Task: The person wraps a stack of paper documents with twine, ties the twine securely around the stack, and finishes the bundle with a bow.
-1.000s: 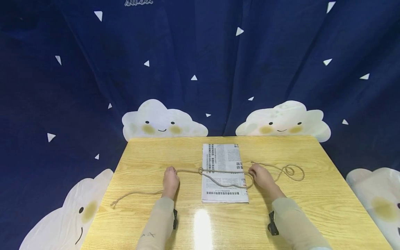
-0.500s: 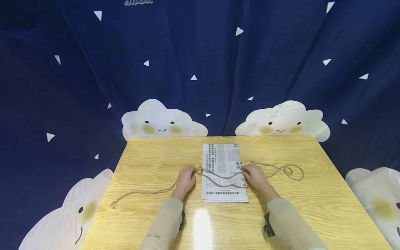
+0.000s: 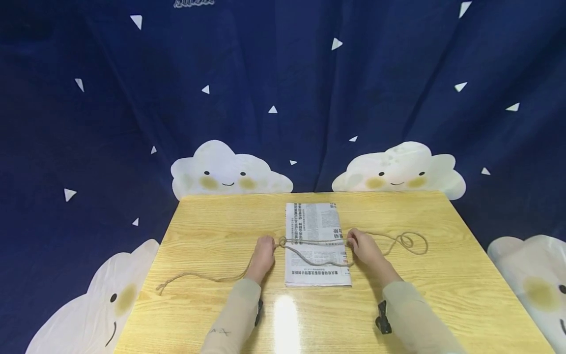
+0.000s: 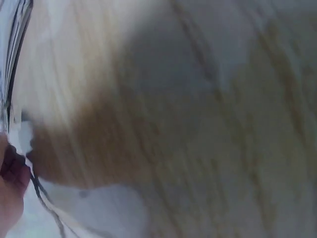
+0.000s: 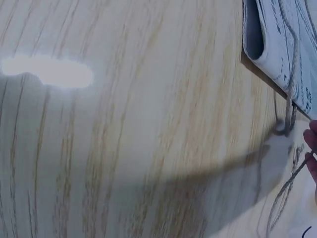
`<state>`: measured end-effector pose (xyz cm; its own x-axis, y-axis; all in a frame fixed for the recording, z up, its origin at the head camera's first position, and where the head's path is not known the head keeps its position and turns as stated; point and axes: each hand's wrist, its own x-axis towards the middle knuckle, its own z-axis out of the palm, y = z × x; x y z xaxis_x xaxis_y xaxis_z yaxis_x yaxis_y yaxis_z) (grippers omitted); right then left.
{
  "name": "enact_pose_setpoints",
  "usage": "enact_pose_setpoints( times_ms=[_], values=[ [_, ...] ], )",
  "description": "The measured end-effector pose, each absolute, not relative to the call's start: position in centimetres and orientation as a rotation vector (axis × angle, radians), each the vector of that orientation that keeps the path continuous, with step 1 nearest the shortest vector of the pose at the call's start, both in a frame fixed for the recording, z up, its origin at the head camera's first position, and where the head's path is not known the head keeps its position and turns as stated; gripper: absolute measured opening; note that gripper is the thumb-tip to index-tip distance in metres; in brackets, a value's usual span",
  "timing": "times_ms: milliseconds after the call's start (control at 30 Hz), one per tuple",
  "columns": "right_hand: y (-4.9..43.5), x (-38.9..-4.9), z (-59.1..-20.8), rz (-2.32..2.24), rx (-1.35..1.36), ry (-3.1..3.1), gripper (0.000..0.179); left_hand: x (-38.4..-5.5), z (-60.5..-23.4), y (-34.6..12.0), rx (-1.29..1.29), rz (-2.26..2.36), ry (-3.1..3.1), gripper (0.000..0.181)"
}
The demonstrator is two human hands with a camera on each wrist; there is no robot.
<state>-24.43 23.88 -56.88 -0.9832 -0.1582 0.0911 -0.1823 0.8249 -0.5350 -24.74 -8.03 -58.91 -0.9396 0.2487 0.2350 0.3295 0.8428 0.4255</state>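
A folded newspaper (image 3: 316, 275) lies flat on the wooden table, with a tan rope (image 3: 320, 263) running across it in two strands. At the paper's left edge the rope forms a small knotted loop (image 3: 282, 241). My left hand (image 3: 264, 253) pinches the rope just left of that loop, and its tail trails left over the table. Beyond the paper's right edge my right hand (image 3: 363, 246) pinches the upper strand, which is stretched nearly straight. In the right wrist view, fingers (image 5: 311, 139) hold the rope beside the paper's folded edge. The left wrist view shows part of the left hand (image 4: 12, 186).
Loose rope coils (image 3: 408, 241) lie on the table to the right of my right hand. The rope's left end (image 3: 160, 287) rests near the table's left side. A dark blue curtain (image 3: 283, 73) with cloud prints hangs behind the wooden table (image 3: 212, 216).
My left hand has moved right, up to the knotted loop. My right hand shifted left, then back right, and the upper strand slackened and straightened again.
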Motion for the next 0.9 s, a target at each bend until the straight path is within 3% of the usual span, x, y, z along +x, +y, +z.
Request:
enact_pose_setpoints(
  times_ms=[300, 900],
  values=[
    [24.6, -24.5, -57.4, 0.929, 0.318, -2.988, 0.004, -25.1, -58.3, -9.0, -0.218, -1.228, -2.785, 0.011],
    [25.5, -24.0, -57.7, 0.89, 0.308, -2.989, 0.006, -25.1, -59.1, -10.9, 0.148, -1.19, -2.754, 0.011]
  ],
)
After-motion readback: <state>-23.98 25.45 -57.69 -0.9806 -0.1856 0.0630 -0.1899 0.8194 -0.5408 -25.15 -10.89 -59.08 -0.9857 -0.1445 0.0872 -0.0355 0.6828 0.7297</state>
